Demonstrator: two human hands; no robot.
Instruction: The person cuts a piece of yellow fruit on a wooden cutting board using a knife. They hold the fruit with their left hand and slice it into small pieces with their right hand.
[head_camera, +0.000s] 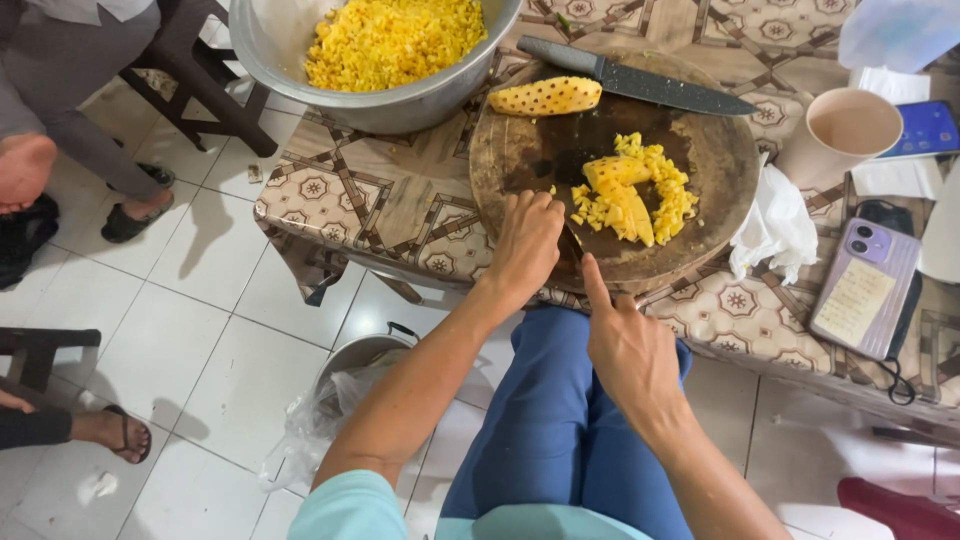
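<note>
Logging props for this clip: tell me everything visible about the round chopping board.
The round chopping board is a thick disc of dark, worn wood, wet-looking and stained at its middle. It lies flat on the patterned table, its near edge at the table's edge. On it sit a heap of diced yellow pineapple, a peeled pineapple wedge and a long dark knife across the far rim. The left hand rests on its near edge; a white cloth touches its right side.

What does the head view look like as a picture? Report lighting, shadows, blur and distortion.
Head view: even, soft daylight; faint shadows under the left hand and the knife on the round cutting board. Pineapple pieces are sharp, no motion blur. Wide-angle lens bends the table edge and stretches the corners. Pale cup slightly washed out.
</note>
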